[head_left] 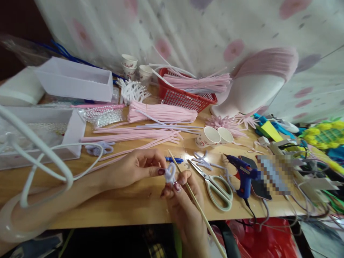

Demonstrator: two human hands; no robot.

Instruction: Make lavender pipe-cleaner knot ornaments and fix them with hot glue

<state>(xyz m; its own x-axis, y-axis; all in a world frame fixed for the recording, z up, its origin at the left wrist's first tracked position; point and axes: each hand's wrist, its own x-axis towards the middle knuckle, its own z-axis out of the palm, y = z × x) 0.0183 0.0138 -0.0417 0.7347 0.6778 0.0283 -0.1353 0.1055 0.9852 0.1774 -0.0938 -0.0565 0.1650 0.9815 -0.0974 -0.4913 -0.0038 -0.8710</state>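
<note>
A small looped lavender pipe cleaner stands between my two hands, just above the front of the table. My right hand pinches its base with thumb and fingertips. Across that same hand runs a thin wooden stick, lodged by the curled index finger and slanting down to the lower right. My left hand has its thumb and fingers closed at the loop's left side; the thumb tip touches the loop. Just beyond the fingers lies a blue pen, and green-handled scissors rest to the right.
Pink pipe cleaners lie in bundles behind the hands. A red basket, paper cups and a foam head stand farther back. At right is a blue glue gun with cables. A white lamp arm crosses the left.
</note>
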